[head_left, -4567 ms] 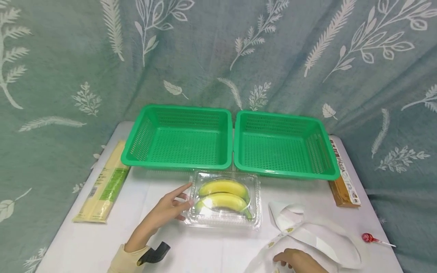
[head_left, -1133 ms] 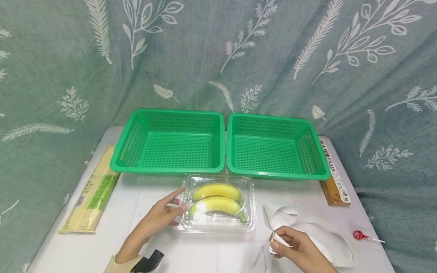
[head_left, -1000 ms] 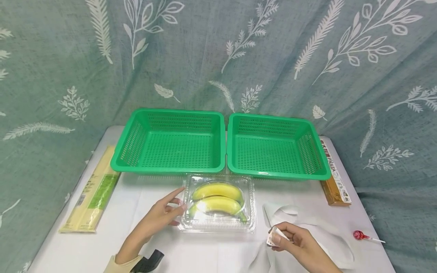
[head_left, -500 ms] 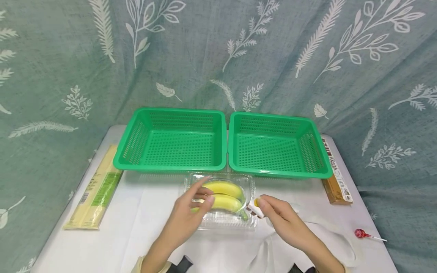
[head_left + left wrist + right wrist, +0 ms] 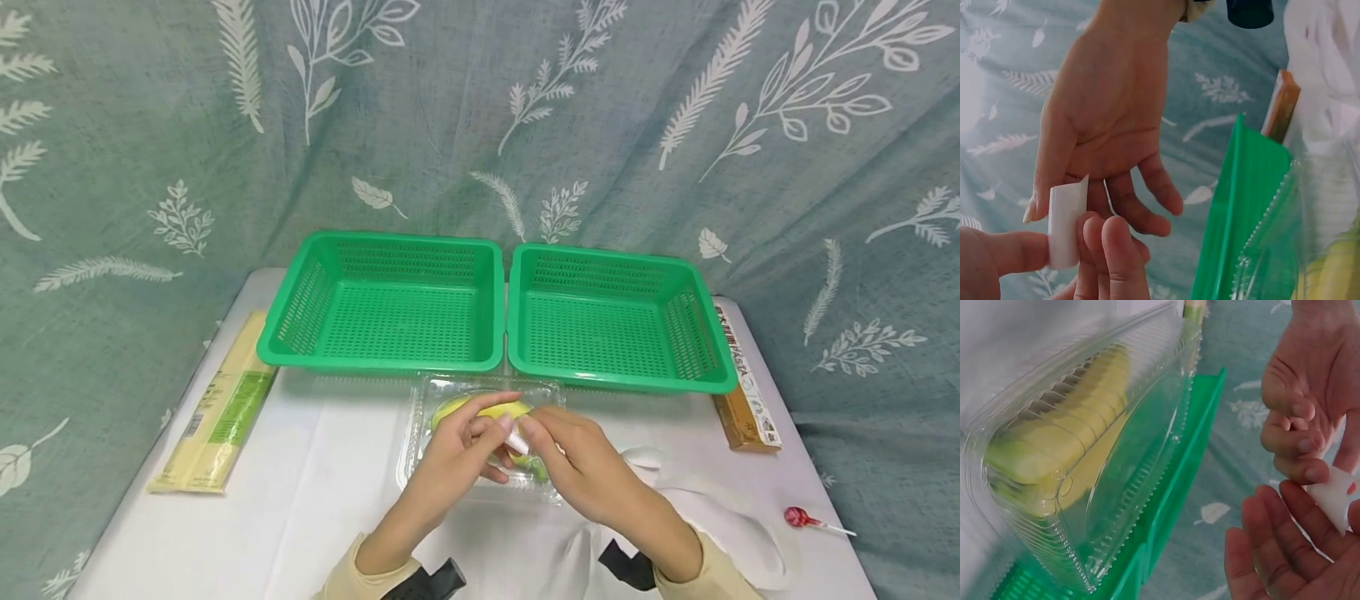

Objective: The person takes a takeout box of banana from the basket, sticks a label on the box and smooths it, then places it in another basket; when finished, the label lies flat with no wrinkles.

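Both hands meet above a clear plastic box [image 5: 420,450] with yellow bananas [image 5: 1054,444] inside. Between them is a small white folded piece [image 5: 1067,225], with a red mark showing in the right wrist view. The left hand [image 5: 450,458] pinches this piece between thumb and fingers. From the other side, the right hand [image 5: 592,467] holds it too, thumb and index finger at its edge. In the head view the fingers cover part of the box and the bananas.
Two green baskets [image 5: 405,365] [image 5: 622,383] stand behind the box. A pasta packet [image 5: 217,408] lies at the left, a pasta box [image 5: 746,392] at the right. White strip material [image 5: 720,517] and a red lollipop [image 5: 797,517] lie at the front right.
The left hand has left the box's side and moved right, over it. The right hand has brought the white piece up from the strip material, and the left hand now pinches it too.
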Motion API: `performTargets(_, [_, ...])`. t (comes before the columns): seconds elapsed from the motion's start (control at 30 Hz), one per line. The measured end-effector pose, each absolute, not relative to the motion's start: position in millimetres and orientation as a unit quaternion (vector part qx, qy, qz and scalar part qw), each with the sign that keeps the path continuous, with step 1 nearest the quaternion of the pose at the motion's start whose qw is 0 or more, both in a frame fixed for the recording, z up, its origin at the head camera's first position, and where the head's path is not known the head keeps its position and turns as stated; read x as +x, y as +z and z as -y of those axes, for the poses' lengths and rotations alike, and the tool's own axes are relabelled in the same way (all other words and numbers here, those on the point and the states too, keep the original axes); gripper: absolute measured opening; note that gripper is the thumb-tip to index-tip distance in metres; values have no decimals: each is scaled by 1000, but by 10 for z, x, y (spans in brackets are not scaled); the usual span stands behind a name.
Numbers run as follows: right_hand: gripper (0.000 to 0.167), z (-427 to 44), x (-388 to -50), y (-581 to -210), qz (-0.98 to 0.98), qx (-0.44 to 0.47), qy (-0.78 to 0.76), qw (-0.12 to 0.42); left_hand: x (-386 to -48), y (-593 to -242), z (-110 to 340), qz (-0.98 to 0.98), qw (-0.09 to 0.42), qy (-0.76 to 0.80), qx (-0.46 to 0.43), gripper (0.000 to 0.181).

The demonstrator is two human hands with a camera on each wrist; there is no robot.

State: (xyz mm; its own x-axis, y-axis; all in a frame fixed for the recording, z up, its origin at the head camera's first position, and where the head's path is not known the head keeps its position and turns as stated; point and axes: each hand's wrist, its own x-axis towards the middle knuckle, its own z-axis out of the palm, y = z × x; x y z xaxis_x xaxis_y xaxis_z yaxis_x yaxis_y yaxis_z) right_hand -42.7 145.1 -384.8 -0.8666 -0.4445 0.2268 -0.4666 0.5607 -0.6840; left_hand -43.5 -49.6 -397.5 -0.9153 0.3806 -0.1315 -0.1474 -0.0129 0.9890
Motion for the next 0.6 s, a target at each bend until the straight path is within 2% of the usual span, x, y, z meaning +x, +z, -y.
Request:
performTargets(0.17, [28, -1432, -508, -3828, 883, 253, 395, 27, -429, -4000, 528, -657, 186, 724, 96, 46])
performTargets(0.27, [26, -1432, -571, -3821, 880, 248, 405, 30, -424, -3997, 547, -664, 170, 719, 111, 51])
performTargets(0.6, [12, -1433, -768, -3804, 884, 189, 427, -4, -425, -4050, 579, -712, 125, 684, 94, 59])
